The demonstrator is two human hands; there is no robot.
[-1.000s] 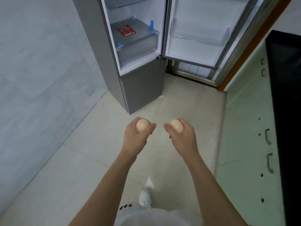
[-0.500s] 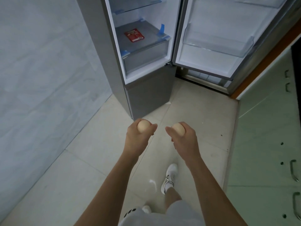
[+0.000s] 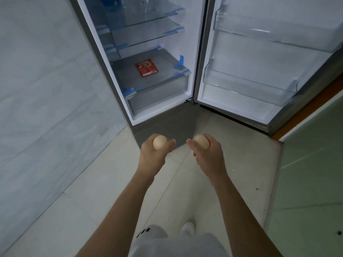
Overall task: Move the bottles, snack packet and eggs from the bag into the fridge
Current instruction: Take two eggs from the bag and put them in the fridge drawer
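- Eggs [image 3: 160, 142] are travelling one per hand, low over the floor [image 3: 92, 182] in front of the open fridge [image 3: 163, 127], not yet inside it.
- Left hand [image 3: 153, 158] is curling fingers and thumb round one egg; right hand [image 3: 209, 156] is doing the same round the other egg [image 3: 202, 142].
- Both hands are cupping from below with the shell tops showing, likely spreading the load so nothing cracks.
- Hands are riding close together with a gap between them, probably so the shells are not knocking.
- Snack packet [image 3: 146, 67] is lying flat on the cover above the crisper drawer [image 3: 157, 97], so that item is looking done.
- Something blue and something clear are showing on the top shelf [image 3: 148, 13]; too cropped to call them bottles.
- Door [image 3: 241, 43] is standing wide open, putting the door bins [image 3: 248, 86] within straight reach.
- Judging the risk: round shells will be rolling on flat glass, so a lipped door bin is looking like the safer drop point.
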